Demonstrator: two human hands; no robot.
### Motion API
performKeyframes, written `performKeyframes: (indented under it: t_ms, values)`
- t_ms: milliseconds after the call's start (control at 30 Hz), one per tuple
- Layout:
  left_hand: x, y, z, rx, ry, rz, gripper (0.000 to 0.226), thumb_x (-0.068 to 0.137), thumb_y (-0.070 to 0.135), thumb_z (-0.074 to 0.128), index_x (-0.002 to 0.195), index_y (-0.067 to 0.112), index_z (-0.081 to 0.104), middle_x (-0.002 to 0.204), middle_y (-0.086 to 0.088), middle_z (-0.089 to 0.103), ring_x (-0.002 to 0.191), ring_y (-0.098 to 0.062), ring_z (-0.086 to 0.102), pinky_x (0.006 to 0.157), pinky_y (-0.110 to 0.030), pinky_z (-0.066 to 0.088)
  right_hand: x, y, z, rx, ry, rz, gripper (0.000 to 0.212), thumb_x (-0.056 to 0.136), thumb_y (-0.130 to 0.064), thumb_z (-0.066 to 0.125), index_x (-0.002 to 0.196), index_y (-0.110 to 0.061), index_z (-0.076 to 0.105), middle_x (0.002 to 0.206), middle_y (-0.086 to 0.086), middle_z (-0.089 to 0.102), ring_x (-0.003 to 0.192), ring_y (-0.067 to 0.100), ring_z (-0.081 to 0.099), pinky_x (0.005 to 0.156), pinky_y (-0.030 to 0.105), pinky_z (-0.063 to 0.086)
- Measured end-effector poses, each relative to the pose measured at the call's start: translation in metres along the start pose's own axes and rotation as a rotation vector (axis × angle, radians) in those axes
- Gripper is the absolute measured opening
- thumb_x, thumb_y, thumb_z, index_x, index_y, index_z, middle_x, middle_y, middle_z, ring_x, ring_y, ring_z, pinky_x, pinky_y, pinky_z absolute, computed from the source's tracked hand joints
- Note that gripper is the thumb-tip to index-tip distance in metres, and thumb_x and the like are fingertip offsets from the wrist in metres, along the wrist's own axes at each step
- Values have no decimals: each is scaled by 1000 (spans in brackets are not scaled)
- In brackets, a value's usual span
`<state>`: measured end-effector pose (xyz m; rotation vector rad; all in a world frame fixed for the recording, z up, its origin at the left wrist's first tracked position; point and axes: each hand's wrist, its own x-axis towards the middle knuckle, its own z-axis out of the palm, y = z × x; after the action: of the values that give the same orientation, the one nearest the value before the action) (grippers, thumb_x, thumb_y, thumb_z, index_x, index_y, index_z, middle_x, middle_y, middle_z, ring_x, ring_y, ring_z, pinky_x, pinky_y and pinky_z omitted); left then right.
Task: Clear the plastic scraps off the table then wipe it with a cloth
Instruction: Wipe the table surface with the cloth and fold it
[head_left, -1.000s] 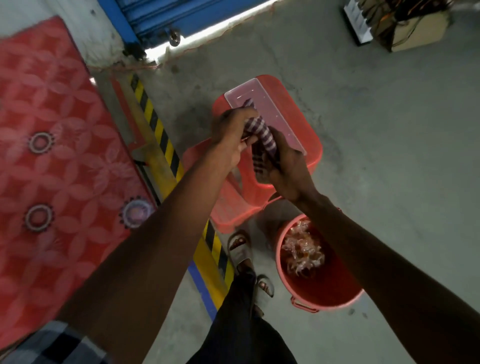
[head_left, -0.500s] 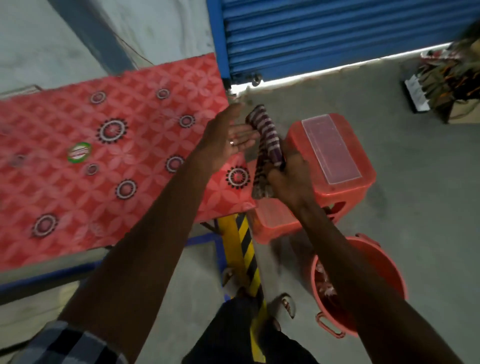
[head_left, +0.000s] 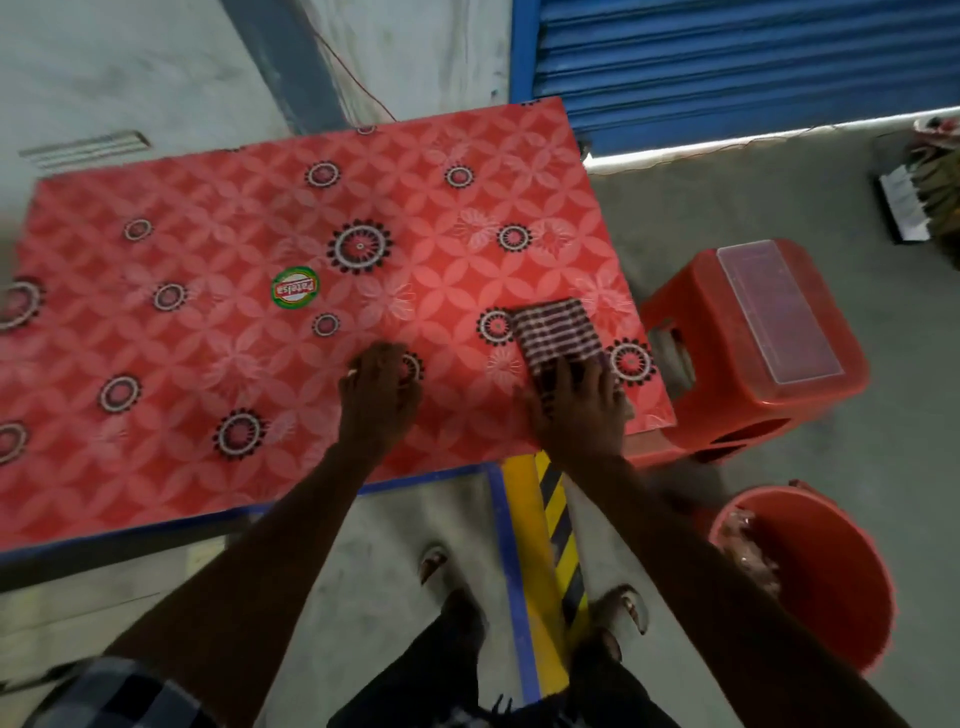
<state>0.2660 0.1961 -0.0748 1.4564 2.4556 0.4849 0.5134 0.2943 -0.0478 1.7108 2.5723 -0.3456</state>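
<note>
A red patterned table (head_left: 218, 332) fills the left and middle of the head view. A folded checked cloth (head_left: 558, 332) lies flat on its near right corner. My right hand (head_left: 579, 405) presses down on the cloth's near end with fingers spread. My left hand (head_left: 379, 400) rests on the bare tabletop to the left of the cloth, fingers loosely bent, holding nothing. A red bucket (head_left: 826, 603) on the floor at the lower right holds plastic scraps (head_left: 750, 551).
A red plastic stool (head_left: 727, 353) with a clear lidded box (head_left: 776, 306) on it stands just right of the table. A yellow and black striped post (head_left: 553, 551) runs along the floor by my feet. A blue shutter (head_left: 727, 57) closes the back.
The cloth came down from between both hands onto the table's right corner. My left hand let go of it and moved onto the tabletop. The view turned left toward the table.
</note>
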Motion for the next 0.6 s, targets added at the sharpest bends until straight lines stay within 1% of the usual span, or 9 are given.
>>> performKeyframes:
  t_ms: [67,100,167,233,300,400,500,600]
  values:
    - [-7,-16,1,58,10,34,63,92,45,42,145,13,50,153,-23,44,139,-43,44,111,-56,39,15,6,2,10,161,-18,53,94,-51,48,123,-9,61,121,25,59,111,44,55,87,52,48]
    - [-11,-23,2,68,33,42,61,95,44,43,147,13,49,155,-23,42,141,-43,41,112,-56,37,23,10,3,26,188,-45,54,96,-51,45,131,-11,57,128,24,56,116,43,52,92,51,45]
    - [-16,-33,4,93,81,46,57,100,43,44,149,15,47,158,-22,39,144,-42,38,114,-53,34,37,15,9,44,164,-115,59,100,-52,38,149,-20,44,149,20,44,134,40,41,107,52,35]
    - [-19,-40,6,140,124,91,56,102,43,44,150,14,47,157,-22,40,144,-42,39,113,-52,34,41,12,19,62,115,-122,62,101,-54,27,156,-26,31,161,16,30,147,39,27,116,55,24]
    - [-20,-43,9,181,131,117,56,103,43,42,150,13,46,158,-22,40,144,-42,39,113,-52,34,36,0,26,82,95,-94,63,102,-54,20,158,-25,26,164,16,24,151,39,20,120,58,16]
    - [-18,-46,14,227,115,99,58,105,44,37,153,14,41,161,-19,35,147,-41,35,116,-53,31,20,-35,33,98,78,-116,61,102,-50,22,158,-27,24,165,18,19,152,40,13,122,60,9]
    - [-20,-48,17,228,124,110,58,105,45,36,155,16,38,163,-17,32,149,-40,31,117,-53,28,5,-76,44,76,30,-132,56,104,-50,26,158,-34,22,166,19,16,153,39,11,123,59,7]
    - [-19,-48,17,213,125,105,59,104,45,36,156,17,35,164,-17,30,150,-39,29,118,-53,25,0,-94,52,66,13,-205,56,104,-51,25,157,-34,26,166,19,14,153,39,9,123,59,7]
